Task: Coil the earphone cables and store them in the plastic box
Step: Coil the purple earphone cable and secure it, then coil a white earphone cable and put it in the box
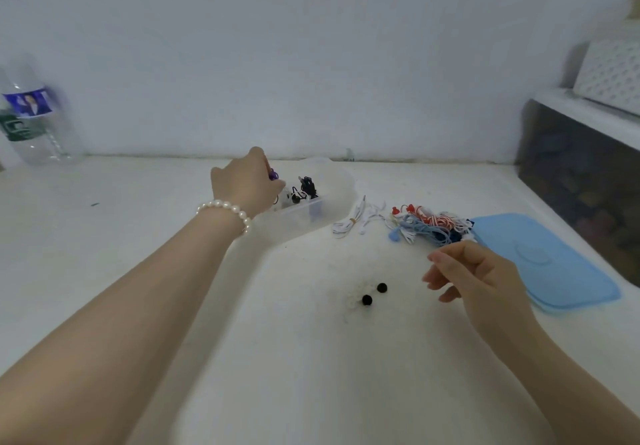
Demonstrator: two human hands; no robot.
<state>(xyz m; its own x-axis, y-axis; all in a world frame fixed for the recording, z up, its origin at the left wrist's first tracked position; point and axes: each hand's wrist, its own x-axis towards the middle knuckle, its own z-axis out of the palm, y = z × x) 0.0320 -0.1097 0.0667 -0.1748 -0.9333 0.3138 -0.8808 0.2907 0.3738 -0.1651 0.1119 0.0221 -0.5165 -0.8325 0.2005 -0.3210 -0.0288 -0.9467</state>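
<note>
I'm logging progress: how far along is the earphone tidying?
Done: black earphones lie in the plastic box. In hand: the left hand lowers a purple cable into it; the right hand is empty. Left: white earphones, the coloured tangle, a black-tipped pair.

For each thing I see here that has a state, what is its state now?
plastic box: open, lid off, some earphones inside
blue lid: lying flat on table
white earphones: coiled, tied, on table
coloured earphones: tangled pile
left hand: over box, holds purple earphone
right hand: loosely curled, holds nothing
bottle: upright
</note>
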